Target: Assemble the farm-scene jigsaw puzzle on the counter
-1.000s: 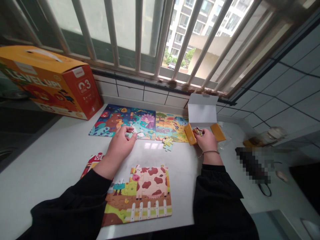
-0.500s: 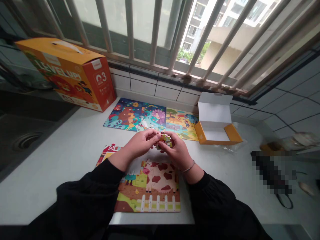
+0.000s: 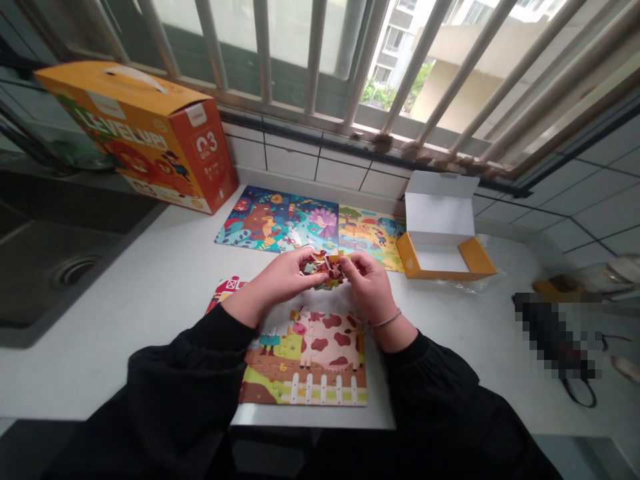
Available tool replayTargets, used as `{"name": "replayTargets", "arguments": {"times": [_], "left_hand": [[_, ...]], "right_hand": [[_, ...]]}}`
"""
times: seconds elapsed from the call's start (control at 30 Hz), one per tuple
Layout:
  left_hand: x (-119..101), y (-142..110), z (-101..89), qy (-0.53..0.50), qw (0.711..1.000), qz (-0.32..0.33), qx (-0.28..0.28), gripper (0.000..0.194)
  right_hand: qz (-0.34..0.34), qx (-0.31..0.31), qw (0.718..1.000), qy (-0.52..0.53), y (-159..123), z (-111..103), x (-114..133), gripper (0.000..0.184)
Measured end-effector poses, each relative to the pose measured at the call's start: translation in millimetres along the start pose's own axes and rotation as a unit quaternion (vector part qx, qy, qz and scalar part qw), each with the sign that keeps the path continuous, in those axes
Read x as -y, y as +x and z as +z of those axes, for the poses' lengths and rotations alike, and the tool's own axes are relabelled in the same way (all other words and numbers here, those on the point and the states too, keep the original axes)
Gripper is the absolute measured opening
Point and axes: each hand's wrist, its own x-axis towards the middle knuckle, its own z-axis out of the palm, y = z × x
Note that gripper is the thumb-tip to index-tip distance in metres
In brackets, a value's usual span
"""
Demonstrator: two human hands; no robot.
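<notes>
My left hand [image 3: 280, 279] and my right hand [image 3: 367, 288] meet above the white counter, both pinching a small bunch of colourful puzzle pieces [image 3: 326, 264] between their fingertips. Just below my hands lies a partly built farm puzzle [image 3: 310, 360] with a spotted cow and a white fence. Behind the hands two finished puzzles lie side by side: a blue jungle one [image 3: 260, 220] and a yellow one [image 3: 370, 233]. An open small orange box [image 3: 443, 250] with a white lid stands to the right of my right hand; its inside looks bare.
A big orange puzzle carton [image 3: 150, 140] stands at the back left by the barred window. A dark sink [image 3: 65, 267] drops off at the left. At the right lie a blurred dark object [image 3: 555, 333] with a cord and a clear wrapper [image 3: 465, 283].
A second ago my right hand was at the small orange box and my left on the jungle puzzle. Both came together over the farm puzzle, holding the pieces. The view shifted left.
</notes>
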Motion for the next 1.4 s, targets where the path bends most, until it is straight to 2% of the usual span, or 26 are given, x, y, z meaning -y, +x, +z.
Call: {"name": "replayTargets", "arguments": {"times": [0.17, 0.23, 0.33, 0.4, 0.47, 0.57, 0.7, 0.83, 0.97, 1.13, 1.3, 1.4], "left_hand": [[-8.9, -5.4, -20.3, -0.054, 0.994, -0.03, -0.089, 0.043], [-13.9, -6.7, -33.7, -0.098, 0.984, -0.029, -0.143, 0.044], [-16.1, -8.5, -52.6, -0.142, 0.965, -0.018, -0.218, 0.047], [-9.7, -9.4, -59.9, -0.18, 0.957, -0.016, -0.226, 0.048], [2.1, -9.4, -61.5, -0.232, 0.946, -0.027, -0.223, 0.049], [21.1, -7.5, -57.0, -0.276, 0.929, -0.047, -0.243, 0.053], [34.4, -2.1, -51.0, -0.266, 0.935, -0.056, -0.228, 0.054], [37.9, 4.4, -50.8, -0.266, 0.933, -0.069, -0.231, 0.057], [38.0, 8.4, -51.1, -0.276, 0.927, -0.09, -0.238, 0.057], [38.6, 10.0, -49.2, -0.275, 0.928, -0.082, -0.236, 0.05], [37.8, 10.0, -47.9, -0.264, 0.93, -0.087, -0.24, 0.045], [34.7, 9.7, -47.8, -0.259, 0.931, -0.09, -0.241, 0.042]], "right_hand": [[0.052, 0.002, 0.993, 0.106, 1.2, -2.0, -2.9, 0.043], [0.067, 0.052, 0.987, 0.134, 1.3, -2.0, -1.0, 0.048], [0.089, 0.18, 0.971, 0.128, 0.6, 4.9, 11.2, 0.053], [0.105, 0.231, 0.962, 0.105, -1.0, 16.9, 22.9, 0.055], [0.129, 0.251, 0.954, 0.106, -3.8, 34.0, 32.2, 0.055], [0.152, 0.244, 0.95, 0.125, -10.7, 60.5, 34.4, 0.049], [0.098, 0.224, 0.968, 0.048, -20.3, 77.2, 22.9, 0.036], [0.083, 0.181, 0.979, -0.038, -22.5, 76.6, 17.9, 0.03], [0.065, 0.158, 0.977, -0.124, -20.6, 76.6, 21.4, 0.029], [0.049, 0.166, 0.966, -0.193, -20.8, 77.6, 25.6, 0.024], [-0.04, 0.169, 0.959, -0.223, -22.9, 79.1, 28.9, 0.014], [-0.061, 0.173, 0.952, -0.247, -24.0, 80.9, 30.5, 0.011]]}}
